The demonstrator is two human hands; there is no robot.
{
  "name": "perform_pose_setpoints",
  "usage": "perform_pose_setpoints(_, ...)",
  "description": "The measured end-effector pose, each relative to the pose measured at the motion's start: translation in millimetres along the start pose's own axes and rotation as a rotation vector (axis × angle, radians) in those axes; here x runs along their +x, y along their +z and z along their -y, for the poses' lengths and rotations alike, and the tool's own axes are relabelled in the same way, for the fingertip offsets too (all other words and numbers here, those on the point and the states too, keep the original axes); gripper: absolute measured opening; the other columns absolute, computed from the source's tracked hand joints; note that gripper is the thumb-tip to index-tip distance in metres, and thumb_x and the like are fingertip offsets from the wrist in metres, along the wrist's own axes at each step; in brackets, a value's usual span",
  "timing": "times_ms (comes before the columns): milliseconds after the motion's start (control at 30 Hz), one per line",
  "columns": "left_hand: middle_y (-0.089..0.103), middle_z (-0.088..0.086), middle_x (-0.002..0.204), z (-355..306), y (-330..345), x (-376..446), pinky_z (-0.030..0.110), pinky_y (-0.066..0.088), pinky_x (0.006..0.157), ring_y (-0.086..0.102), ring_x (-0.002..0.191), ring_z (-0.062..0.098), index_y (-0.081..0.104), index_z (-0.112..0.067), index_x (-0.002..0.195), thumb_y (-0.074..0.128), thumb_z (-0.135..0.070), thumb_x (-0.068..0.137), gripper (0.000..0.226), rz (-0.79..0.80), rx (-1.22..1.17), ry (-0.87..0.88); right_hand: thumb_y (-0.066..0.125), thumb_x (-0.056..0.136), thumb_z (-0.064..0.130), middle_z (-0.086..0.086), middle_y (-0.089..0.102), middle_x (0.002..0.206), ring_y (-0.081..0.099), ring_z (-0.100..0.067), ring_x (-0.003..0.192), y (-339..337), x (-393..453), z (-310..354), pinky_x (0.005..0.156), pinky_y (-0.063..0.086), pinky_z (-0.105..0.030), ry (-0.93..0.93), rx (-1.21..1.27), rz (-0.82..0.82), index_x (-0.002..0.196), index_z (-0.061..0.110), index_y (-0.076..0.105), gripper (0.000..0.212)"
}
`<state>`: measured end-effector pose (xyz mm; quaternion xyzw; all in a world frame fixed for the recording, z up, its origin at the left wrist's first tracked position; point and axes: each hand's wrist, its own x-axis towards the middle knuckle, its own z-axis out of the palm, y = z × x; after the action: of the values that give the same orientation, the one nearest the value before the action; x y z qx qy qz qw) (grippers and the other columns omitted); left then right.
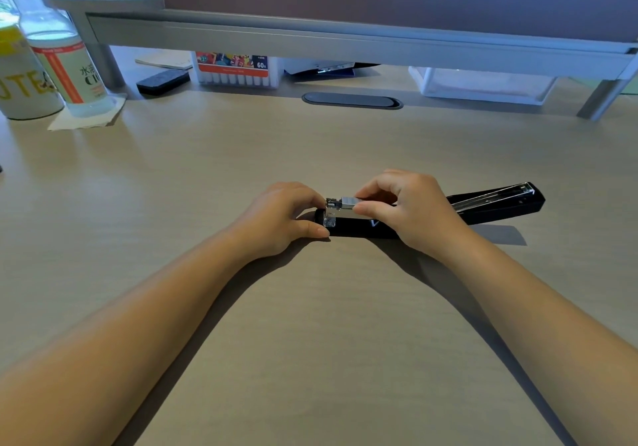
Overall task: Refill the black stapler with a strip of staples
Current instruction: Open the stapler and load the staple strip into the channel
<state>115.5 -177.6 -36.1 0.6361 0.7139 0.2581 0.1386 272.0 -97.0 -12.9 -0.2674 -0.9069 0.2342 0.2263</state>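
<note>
Black stapler (pixel 497 205) lid swung open toward 3 o'clock, left hand (pixel 276 219) bracing base, right hand (pixel 411 209) pinching staple strip (pixel 352 201) over magazine

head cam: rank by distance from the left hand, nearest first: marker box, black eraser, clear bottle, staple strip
1. staple strip: just right of the left hand, over the black stapler.
2. marker box: straight back, under the shelf.
3. black eraser: back left, beside the box.
4. clear bottle: far left, on a napkin.
</note>
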Motion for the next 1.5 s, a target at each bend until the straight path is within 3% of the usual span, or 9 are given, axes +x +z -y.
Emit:
perform_pose_setpoints(367, 0.059, 0.009, 0.113, 2, 0, 1, 0.026, 0.033, 0.084, 0.046, 0.104, 0.019, 0.058, -0.011, 0.106, 0.066, -0.022, 0.073, 0.036, 0.006, -0.027, 0.003, 0.064, 0.077, 0.021, 0.004, 0.054, 0.088, 0.052, -0.016, 0.083, -2, -2, -1, 0.074, 0.043, -0.027, 0.0, -0.037, 0.06, 0.1, 0.012, 0.06, 0.025)
perform_pose_setpoints(467, 0.059, 0.009, 0.113, 1, -1, 0, 0.028, 0.034, 0.088, 0.047, 0.107, 0.021, 0.058, -0.011, 0.106, 0.065, -0.021, 0.073, 0.036, 0.011, -0.032, 0.003, 0.065, 0.075, 0.021, 0.002, 0.054, 0.084, 0.054, -0.021, 0.081, -6, -4, -4, 0.074, 0.045, -0.035, -0.017, -0.071, 0.035, 0.087, 0.011, 0.061, 0.016)
perform_pose_setpoints(633, 0.058, 0.009, 0.112, 0, -1, 0, 0.03, 0.035, 0.09, 0.047, 0.106, 0.021, 0.058, -0.011, 0.107, 0.065, -0.021, 0.073, 0.036, 0.014, -0.028, -0.007, 0.065, 0.075, 0.018, -0.01, 0.063, 0.094, 0.057, -0.026, 0.085, -6, -7, -4, 0.078, 0.048, -0.045, -0.078, -0.083, 0.034, 0.086, 0.009, 0.067, 0.014)
perform_pose_setpoints(800, 0.058, 0.009, 0.113, 1, 0, 0, 0.035, 0.036, 0.094, 0.047, 0.107, 0.022, 0.058, -0.011, 0.107, 0.065, -0.023, 0.073, 0.037, 0.014, -0.014, -0.012, 0.064, 0.076, 0.02, -0.008, 0.063, 0.105, 0.055, -0.024, 0.095, -6, -7, -3, 0.085, 0.046, -0.041, -0.066, -0.07, 0.069, 0.093, 0.012, 0.067, 0.019)
perform_pose_setpoints(1033, 0.057, 0.009, 0.113, 1, 1, 1, 0.03, 0.034, 0.089, 0.046, 0.108, 0.022, 0.057, -0.012, 0.108, 0.064, -0.023, 0.074, 0.036, 0.012, -0.017, -0.027, 0.061, 0.079, 0.021, -0.008, 0.061, 0.113, 0.053, -0.024, 0.103, -4, -5, 0, 0.092, 0.044, -0.041, -0.081, -0.058, 0.109, 0.11, 0.017, 0.06, 0.031)
perform_pose_setpoints(1133, 0.057, 0.008, 0.114, 1, 1, 0, 0.03, 0.034, 0.089, 0.046, 0.109, 0.023, 0.057, -0.012, 0.109, 0.063, -0.022, 0.075, 0.035, 0.004, -0.021, -0.034, 0.063, 0.077, 0.027, -0.005, 0.059, 0.121, 0.05, -0.022, 0.111, -19, -8, -2, 0.095, 0.038, -0.038, -0.02, -0.145, 0.033, 0.115, 0.019, 0.055, 0.039)
perform_pose_setpoints(1267, 0.056, 0.008, 0.113, 0, 2, -1, 0.033, 0.035, 0.092, 0.047, 0.109, 0.024, 0.058, -0.013, 0.108, 0.062, -0.02, 0.076, 0.032, -0.006, -0.023, -0.034, 0.063, 0.071, 0.047, -0.003, 0.057, 0.125, 0.045, -0.024, 0.116, -43, -23, -14, 0.096, 0.035, -0.041, 0.169, -0.481, 0.105, 0.119, 0.023, 0.049, 0.056)
perform_pose_setpoints(1400, 0.051, 0.001, 0.101, -1, 2, -2, 0.039, 0.037, 0.095, 0.049, 0.106, 0.025, 0.059, -0.011, 0.105, 0.061, -0.018, 0.076, 0.03, -0.007, -0.027, -0.036, 0.065, 0.062, 0.056, -0.005, 0.065, 0.107, 0.051, -0.028, 0.103, -58, -39, -28, 0.083, 0.036, -0.037, 0.301, -0.654, 0.047, 0.104, 0.023, 0.056, 0.054)
perform_pose_setpoints(1500, 0.049, 0.001, 0.099, -2, 2, -2, 0.041, 0.037, 0.096, 0.048, 0.102, 0.023, 0.059, -0.01, 0.105, 0.061, -0.017, 0.076, 0.029, -0.01, -0.033, -0.04, 0.068, 0.061, 0.049, -0.005, 0.063, 0.092, 0.051, -0.027, 0.09, -66, -48, -35, 0.072, 0.035, -0.034, 0.365, -0.591, 0.021, 0.085, 0.022, 0.056, 0.038)
